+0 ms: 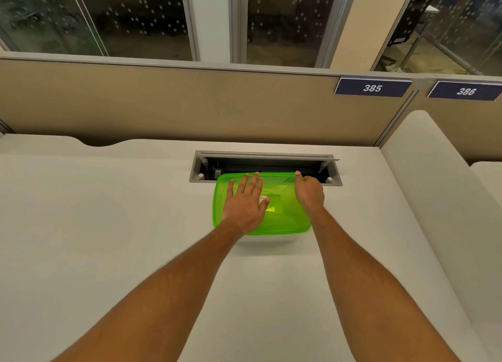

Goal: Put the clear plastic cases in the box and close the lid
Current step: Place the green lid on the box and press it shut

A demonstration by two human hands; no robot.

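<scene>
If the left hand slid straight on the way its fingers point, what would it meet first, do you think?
The left hand lies flat on the green lid, fingers pointing at the far edge. Past that edge it would likely reach the open cable tray in the desk, though depth is hard to judge.

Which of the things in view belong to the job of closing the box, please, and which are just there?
Job: green lid; box beneath it; left hand pressing flat on the lid; right hand gripping its far right corner.

Not part of it: desk; open cable tray; partition; signs 385 and 386.
</scene>
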